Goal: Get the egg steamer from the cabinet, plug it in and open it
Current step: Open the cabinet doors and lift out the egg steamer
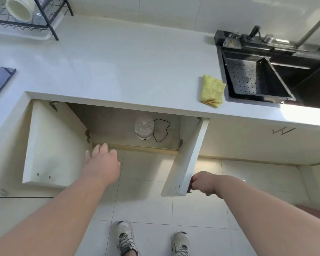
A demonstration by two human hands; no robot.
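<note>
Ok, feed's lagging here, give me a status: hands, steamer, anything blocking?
Left hand open, reaching toward cabinet. Right hand gripping right door edge. Steamer upright inside, lid on, cord beside it. Both doors open, nothing blocking.

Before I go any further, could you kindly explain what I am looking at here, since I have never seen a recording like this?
There is no machine here: this is a single picture from a wide-angle camera worn on a person's head, looking forward and down, so you see their own arms and shoes.

They stand before a kitchen cabinet under a white counter, both doors swung open. Inside stands the egg steamer, with its black cord lying loose beside it.

The left hand, fingers relaxed, reaches toward the opening and holds nothing. The right hand grips the lower edge of the right door.

On the counter lies a folded yellow cloth beside a black sink; a dish rack stands far left.
</note>
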